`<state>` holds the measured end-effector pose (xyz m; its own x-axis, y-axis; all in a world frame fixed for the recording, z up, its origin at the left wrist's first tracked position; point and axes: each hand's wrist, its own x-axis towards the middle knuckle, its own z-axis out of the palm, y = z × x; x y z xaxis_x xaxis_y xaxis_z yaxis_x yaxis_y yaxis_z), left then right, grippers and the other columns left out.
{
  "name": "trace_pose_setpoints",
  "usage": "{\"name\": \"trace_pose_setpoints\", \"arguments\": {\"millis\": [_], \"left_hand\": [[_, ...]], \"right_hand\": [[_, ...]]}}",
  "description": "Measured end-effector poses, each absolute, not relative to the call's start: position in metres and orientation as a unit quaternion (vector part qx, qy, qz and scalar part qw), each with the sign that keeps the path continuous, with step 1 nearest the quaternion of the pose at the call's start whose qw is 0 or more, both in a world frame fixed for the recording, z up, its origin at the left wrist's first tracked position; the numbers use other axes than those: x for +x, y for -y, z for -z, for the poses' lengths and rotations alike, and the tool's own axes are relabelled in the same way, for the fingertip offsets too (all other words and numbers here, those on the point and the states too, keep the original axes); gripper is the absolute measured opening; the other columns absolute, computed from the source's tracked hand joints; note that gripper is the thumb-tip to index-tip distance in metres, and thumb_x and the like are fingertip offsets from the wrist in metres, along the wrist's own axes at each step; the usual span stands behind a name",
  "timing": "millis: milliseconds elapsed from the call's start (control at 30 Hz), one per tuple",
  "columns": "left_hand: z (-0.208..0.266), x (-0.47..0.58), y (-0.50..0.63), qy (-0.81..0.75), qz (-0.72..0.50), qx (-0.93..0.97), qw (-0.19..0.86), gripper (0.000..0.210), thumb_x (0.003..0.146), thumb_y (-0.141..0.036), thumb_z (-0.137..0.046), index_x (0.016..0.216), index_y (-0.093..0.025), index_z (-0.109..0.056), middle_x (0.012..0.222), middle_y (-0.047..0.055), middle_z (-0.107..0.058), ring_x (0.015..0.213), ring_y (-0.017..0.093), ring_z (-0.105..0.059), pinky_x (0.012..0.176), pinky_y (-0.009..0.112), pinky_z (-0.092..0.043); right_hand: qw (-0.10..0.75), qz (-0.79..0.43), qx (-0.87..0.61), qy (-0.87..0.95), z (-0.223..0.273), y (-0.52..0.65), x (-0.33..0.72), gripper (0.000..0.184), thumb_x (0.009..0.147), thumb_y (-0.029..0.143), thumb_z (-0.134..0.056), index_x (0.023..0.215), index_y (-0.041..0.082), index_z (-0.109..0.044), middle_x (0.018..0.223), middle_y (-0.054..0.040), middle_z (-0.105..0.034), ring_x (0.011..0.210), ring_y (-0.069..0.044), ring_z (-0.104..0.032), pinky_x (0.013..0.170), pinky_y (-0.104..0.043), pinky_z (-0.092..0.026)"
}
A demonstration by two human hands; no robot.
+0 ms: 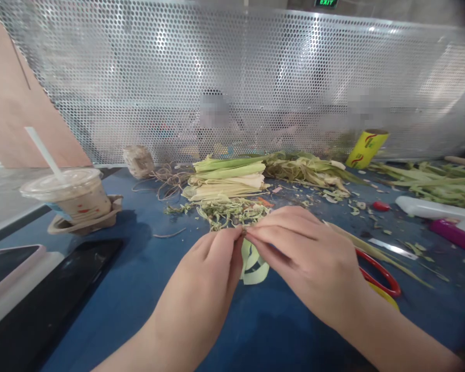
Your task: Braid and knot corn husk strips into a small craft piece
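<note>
In the head view, my left hand (205, 281) and my right hand (310, 258) meet at the fingertips over the table, both closed in a pinch. A looped, pale green strip of corn husk (256, 274) hangs just below the pinched fingers. Something small and brown shows between the fingertips, too small to name. Directly beyond lies a heap of thin, knotted green husk pieces (232, 212). Behind that heap is a stack of flattened corn husks (228, 178). Red-and-yellow scissors handles (383, 276) are partly hidden behind my right forearm.
A drink cup (77, 201) with a straw sits in a cardboard holder at left, near a dark tablet (58, 305) and a phone (11, 263). Brown twine (170, 181), a yellow tube (368, 149) and a purple-and-white tool (453, 235) lie farther back. A perforated metal screen (139, 67) stands behind.
</note>
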<state>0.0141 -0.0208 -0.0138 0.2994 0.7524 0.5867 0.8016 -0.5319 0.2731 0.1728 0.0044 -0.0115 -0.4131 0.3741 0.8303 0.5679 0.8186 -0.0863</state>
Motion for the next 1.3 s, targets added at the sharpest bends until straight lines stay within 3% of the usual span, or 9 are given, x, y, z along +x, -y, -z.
{"name": "trace_pose_setpoints", "arguments": {"millis": [133,300,533,667,867,933,1033,1167,1300], "left_hand": [[0.022,0.019,0.018,0.471,0.321,-0.814,0.113,0.015,0.082,-0.009,-0.040,0.089,-0.016,-0.051,0.077,0.006,-0.066,0.067,0.018,-0.062,0.059,0.027,-0.050],[0.020,0.026,0.020,0.480,0.319,-0.811,0.106,0.014,0.082,-0.009,-0.039,0.088,-0.015,-0.050,0.071,0.004,-0.064,0.062,0.018,-0.061,0.056,0.028,-0.050],[0.007,0.023,0.030,0.434,0.403,-0.805,-0.040,0.012,0.083,-0.009,-0.042,0.080,-0.021,-0.046,0.070,-0.003,-0.060,0.060,0.009,-0.057,0.055,0.016,-0.043],[0.001,0.024,0.037,0.454,0.440,-0.757,-0.166,0.018,0.087,-0.017,-0.038,0.072,-0.021,-0.047,0.061,-0.005,-0.052,0.052,0.008,-0.049,0.051,0.016,-0.041],[-0.001,0.029,0.038,0.494,0.454,-0.655,-0.348,0.024,0.087,-0.031,-0.039,0.067,-0.021,-0.049,0.054,-0.005,-0.041,0.049,0.009,-0.041,0.047,0.019,-0.042],[0.001,0.027,0.037,0.486,0.479,-0.647,-0.341,0.013,0.086,-0.029,-0.041,0.088,-0.023,-0.052,0.054,-0.006,-0.047,0.049,0.010,-0.045,0.048,0.019,-0.044],[0.003,0.023,0.036,0.462,0.509,-0.676,-0.266,0.032,0.087,-0.021,-0.038,0.118,-0.029,-0.041,0.067,-0.005,-0.060,0.055,0.010,-0.055,0.054,0.019,-0.048],[0.004,0.018,0.034,0.410,0.463,-0.765,-0.179,0.030,0.085,-0.015,-0.040,0.110,-0.028,-0.050,0.089,-0.003,-0.066,0.069,0.009,-0.061,0.062,0.015,-0.048],[0.004,0.024,0.035,0.430,0.499,-0.731,-0.179,0.022,0.085,-0.012,-0.042,0.097,-0.026,-0.055,0.076,-0.007,-0.064,0.060,0.006,-0.059,0.057,0.012,-0.045]], "right_hand": [[0.404,0.144,-0.327,0.842,0.015,0.001,0.166,0.019,0.079,0.002,-0.049,0.067,0.014,-0.058,0.072,-0.0078,-0.061,0.073,-0.019,-0.056,0.069,-0.033,-0.048],[0.436,0.164,-0.340,0.817,0.019,0.005,0.162,0.014,0.077,0.001,-0.049,0.072,0.010,-0.059,0.071,-0.0092,-0.060,0.069,-0.019,-0.057,0.065,-0.033,-0.049],[0.474,0.286,-0.239,0.798,0.015,0.004,0.166,0.009,0.076,0.004,-0.051,0.076,0.006,-0.060,0.070,-0.0131,-0.060,0.064,-0.022,-0.055,0.052,-0.035,-0.046],[0.489,0.337,-0.147,0.791,0.006,0.006,0.169,0.013,0.076,0.004,-0.052,0.066,0.011,-0.058,0.070,-0.0113,-0.061,0.061,-0.020,-0.056,0.046,-0.033,-0.044],[0.462,0.408,-0.154,0.772,-0.001,0.008,0.175,0.016,0.071,0.007,-0.064,0.058,0.016,-0.059,0.066,-0.0041,-0.065,0.056,-0.015,-0.057,0.049,-0.031,-0.046],[0.461,0.412,-0.157,0.770,-0.001,0.008,0.176,0.015,0.071,0.009,-0.065,0.059,0.017,-0.060,0.067,-0.0033,-0.066,0.055,-0.015,-0.057,0.051,-0.032,-0.046],[0.460,0.412,-0.163,0.769,-0.001,0.008,0.176,0.015,0.071,0.011,-0.065,0.059,0.018,-0.060,0.066,-0.0018,-0.066,0.054,-0.015,-0.056,0.054,-0.034,-0.046],[0.459,0.419,-0.184,0.761,-0.002,0.010,0.176,0.015,0.068,0.010,-0.068,0.059,0.018,-0.060,0.065,-0.0006,-0.067,0.053,-0.015,-0.056,0.055,-0.034,-0.045],[0.463,0.402,-0.206,0.763,0.000,0.010,0.172,0.012,0.068,0.009,-0.068,0.062,0.016,-0.060,0.067,-0.0035,-0.068,0.054,-0.016,-0.058,0.054,-0.035,-0.044]]}}
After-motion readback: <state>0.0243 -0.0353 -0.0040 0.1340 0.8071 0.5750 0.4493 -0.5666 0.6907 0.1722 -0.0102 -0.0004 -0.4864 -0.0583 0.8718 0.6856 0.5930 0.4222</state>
